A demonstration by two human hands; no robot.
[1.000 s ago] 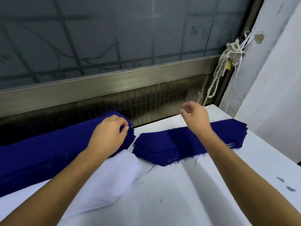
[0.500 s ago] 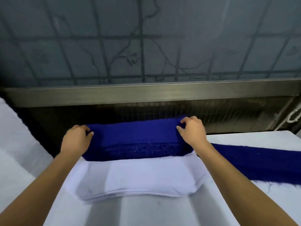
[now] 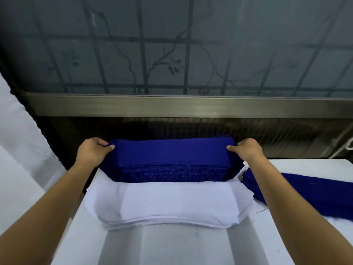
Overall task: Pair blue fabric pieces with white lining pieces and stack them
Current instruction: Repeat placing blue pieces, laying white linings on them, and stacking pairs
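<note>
Blue stack: a thick pile of blue fabric pieces (image 3: pixel 172 171) sat at the far edge of the white tabletop (image 3: pixel 168 247), its frayed near side touching the lining in front of it
Top blue piece: the uppermost layer (image 3: pixel 172 150) was held at both short ends and looked slightly raised off the pile
White lining pieces: a flat stack (image 3: pixel 168 205) lay just in front of the blue pile, with several thin layers showing along its near edge
Left grip: the left grip (image 3: pixel 91 153) was clenched on the left end of the top blue piece, thumb on top and fingers curled behind the edge
Right grip: the right grip (image 3: pixel 246 152) pinched the right end the same way, thumb pressed onto the cloth
Second blue pile: more blue pieces (image 3: pixel 305 194) lay to the right, just beside the lining, with neither grip on them
Step in hand: probably peeling 1 blue piece off the pile to lay it on a lining piece
Handling: the cloth looked soft, limp and light; it would likely sag in the middle unless drawn taut between the 2 ends
Where to hold: the 2 short ends, pinching only the top layer
Risk: loose threads along the cut edges could drag a 2nd layer up with the 1st
</note>
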